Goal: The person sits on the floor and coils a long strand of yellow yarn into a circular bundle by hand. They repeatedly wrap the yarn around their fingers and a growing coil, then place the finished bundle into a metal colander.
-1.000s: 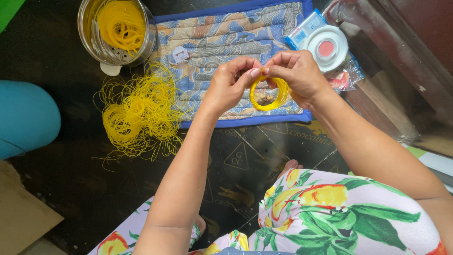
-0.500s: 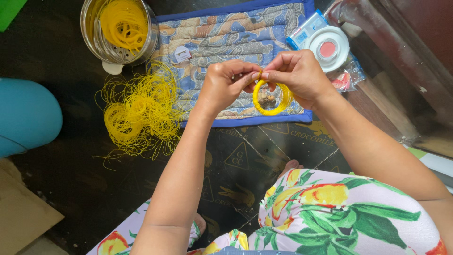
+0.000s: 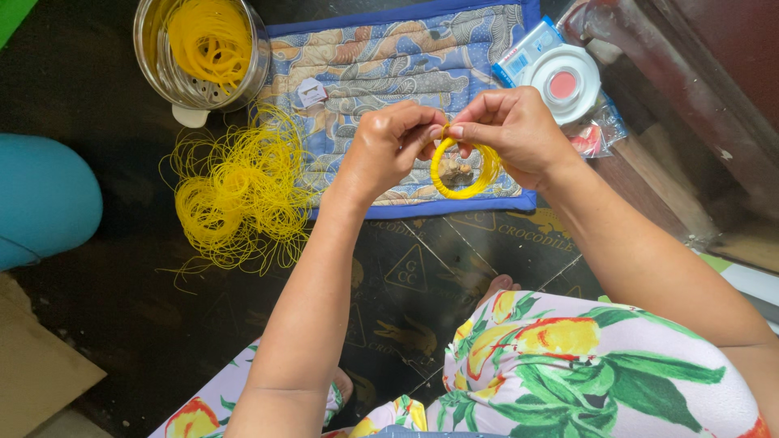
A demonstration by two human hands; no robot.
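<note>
Landmark: we take the mat (image 3: 389, 57) as our reference, a quilted patterned pad with a blue border.
Ring: a yellow ring (image 3: 461, 169) of bundled thin strands hangs over the mat's near edge, held up between our two hands.
Left hand: our left hand (image 3: 388, 146) has its fingers pinched narrow on the ring's top left.
Right hand: our right hand (image 3: 513, 130) grips the ring's top right, fingertips meeting those of the left.
Key relation: the ring hangs below both sets of fingertips, its open face turned up toward us; both hands are equally close, pinching at the same top arc.
Loose strands: a tangled yellow pile (image 3: 235, 195) lies just left of the mat.
Pot: a metal pot (image 3: 199, 53) holding more yellow strands sits at the mat's far left corner.
Tub: a round white lidded tub (image 3: 562, 83) rests by the mat's right end.
</note>
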